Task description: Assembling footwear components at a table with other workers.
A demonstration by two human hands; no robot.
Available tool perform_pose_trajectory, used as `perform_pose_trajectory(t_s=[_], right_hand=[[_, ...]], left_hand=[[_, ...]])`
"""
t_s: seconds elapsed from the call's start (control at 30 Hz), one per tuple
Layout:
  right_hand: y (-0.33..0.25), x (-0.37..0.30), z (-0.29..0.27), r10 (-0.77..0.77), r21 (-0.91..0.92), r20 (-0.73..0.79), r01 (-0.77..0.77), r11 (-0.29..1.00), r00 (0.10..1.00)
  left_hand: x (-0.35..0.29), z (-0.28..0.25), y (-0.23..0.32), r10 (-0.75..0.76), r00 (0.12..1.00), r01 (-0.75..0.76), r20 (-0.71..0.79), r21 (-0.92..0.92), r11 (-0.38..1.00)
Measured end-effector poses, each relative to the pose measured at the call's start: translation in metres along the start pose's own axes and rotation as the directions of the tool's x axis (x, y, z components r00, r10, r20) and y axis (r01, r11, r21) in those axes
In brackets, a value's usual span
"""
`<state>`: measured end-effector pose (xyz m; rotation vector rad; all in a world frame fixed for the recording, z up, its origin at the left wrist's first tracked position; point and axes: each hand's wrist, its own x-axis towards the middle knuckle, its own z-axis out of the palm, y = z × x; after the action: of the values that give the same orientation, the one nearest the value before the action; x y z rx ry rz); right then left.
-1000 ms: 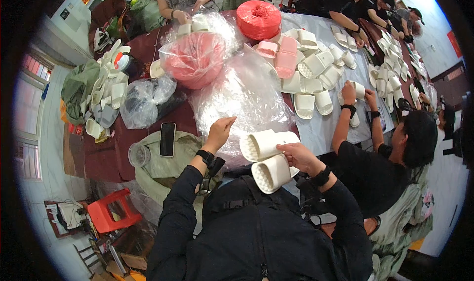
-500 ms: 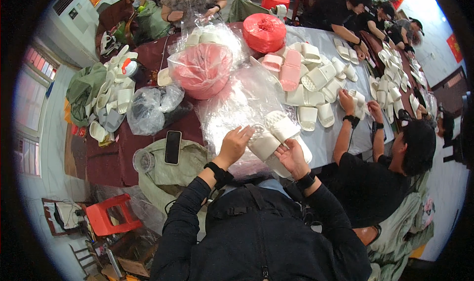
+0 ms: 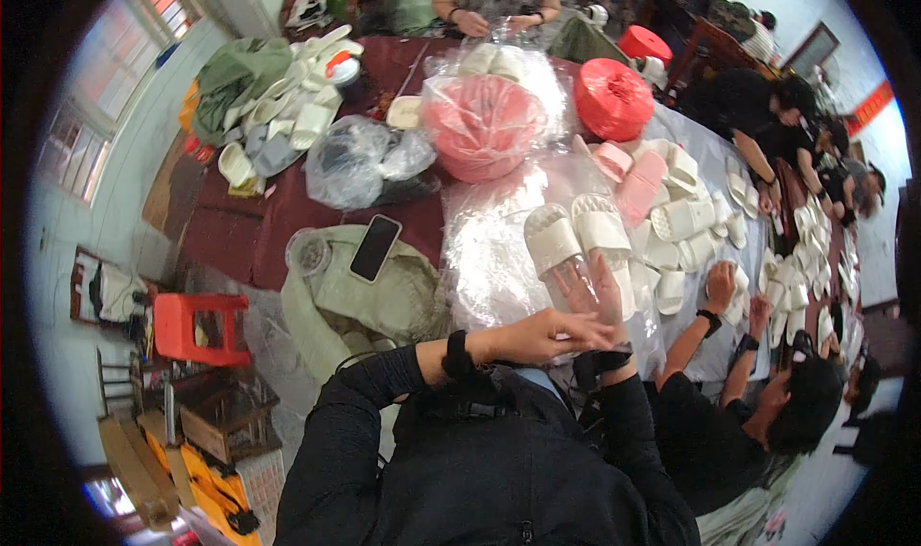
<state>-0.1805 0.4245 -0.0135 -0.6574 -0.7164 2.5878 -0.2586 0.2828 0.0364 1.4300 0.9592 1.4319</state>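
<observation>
My right hand [image 3: 597, 292] lies flat, fingers spread, pressing the heel end of a pair of white slippers [image 3: 578, 244]. Left hand [image 3: 547, 335] reaches across just below it, fingers loosely curled; can't tell if it's pinching anything. Pair sits side by side, soles up, on a heap of clear plastic bags [image 3: 499, 249] at the near table edge. Slippers look like light foam: soft, bendy, not fragile, ridged soles give some grip. I'd hold both at mid-length, squeezed together. Film under them looks slick, so expect sliding. A phone [image 3: 375, 248] on an olive jacket [image 3: 355, 292] sits well left.
</observation>
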Motion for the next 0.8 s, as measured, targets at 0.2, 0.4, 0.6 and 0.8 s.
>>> perform_pose_trajectory(t_s=[0.2, 0.4, 0.6, 0.8], right_hand=[[-0.009, -0.021, -0.011, -0.174, -0.566, 0.211, 0.266, 0.780, 0.962], [0.014, -0.034, -0.062, -0.263, -0.902, 0.341, 0.393, 0.180, 0.902], [-0.010, -0.035, 0.016, -0.363, -0.733, 0.406, 0.536, 0.419, 0.839], [-0.016, -0.079, 0.083, 0.047, -0.828, 0.495, 0.455, 0.329, 0.867]], left_hand=[[0.036, -0.027, -0.002, -0.285, 0.776, -0.022, -0.563, -0.474, 0.880], [0.034, 0.009, -0.001, 0.127, 0.838, 0.132, -0.530, 0.423, 0.896], [-0.083, -0.011, -0.025, 0.130, 0.880, 0.141, -0.457, 0.513, 0.846], [-0.292, -0.048, -0.076, -0.865, 0.310, 0.876, -0.395, 0.472, 0.099]])
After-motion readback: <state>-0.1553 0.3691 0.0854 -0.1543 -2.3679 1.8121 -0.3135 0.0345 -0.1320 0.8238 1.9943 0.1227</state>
